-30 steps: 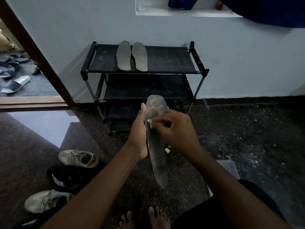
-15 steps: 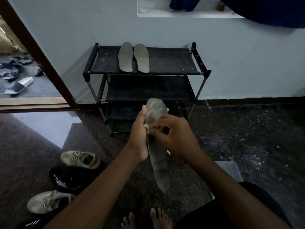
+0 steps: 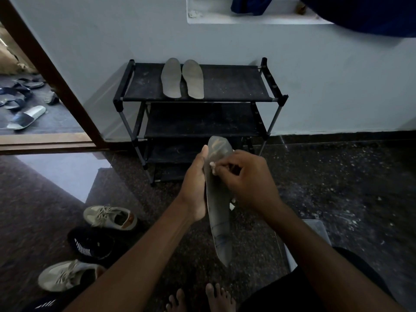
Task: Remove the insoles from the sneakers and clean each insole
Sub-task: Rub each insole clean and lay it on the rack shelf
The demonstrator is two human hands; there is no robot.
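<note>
Black three-tier shoe rack [image 3: 236, 82] set against pale blue-grey wall [image 3: 337, 86]. Dark speckled floor [image 3: 349, 188] seen below, bright reflection shown on polished patch at left. Brown door frame [image 3: 51, 70] slanted at left. Wooden threshold [image 3: 45, 140] laid across opening, slippers [image 3: 26, 118] scattered on ground beyond. White ledge [image 3: 258, 19] recessed in wall above rack. Dark blue cloth [image 3: 360, 14] draped over its right end. Clear plastic box [image 3: 319, 230] placed on floor at lower right, partly hidden.

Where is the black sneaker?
In the head view it is low on the left: the black sneaker lies on the floor between the far beige sneaker and the near beige sneaker.
</note>
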